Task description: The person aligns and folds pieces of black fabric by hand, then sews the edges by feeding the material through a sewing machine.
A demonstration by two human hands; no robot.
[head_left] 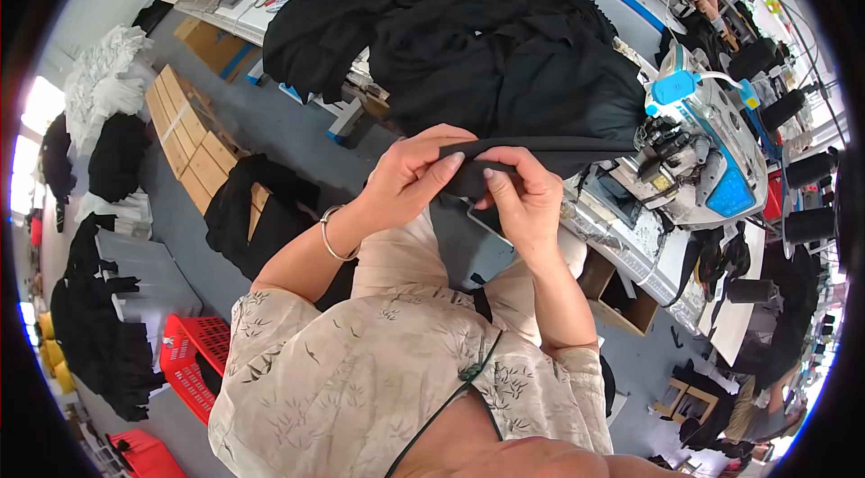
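Pinching a black fabric strip (478, 173), left hand (410, 179) and right hand (527, 199) apparently grip it beside the sewing machine (712, 163).

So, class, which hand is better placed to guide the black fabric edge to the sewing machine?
Probably the right hand: it pinches the black fabric nearer the sewing machine; the left hand grips farther away.

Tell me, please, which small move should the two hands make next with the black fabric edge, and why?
Probably slide the pinched edge toward the sewing machine. Both the left hand and the right hand grip a folded strip of the black fabric, which is draped over the table beside the machine, so the fold seems ready.
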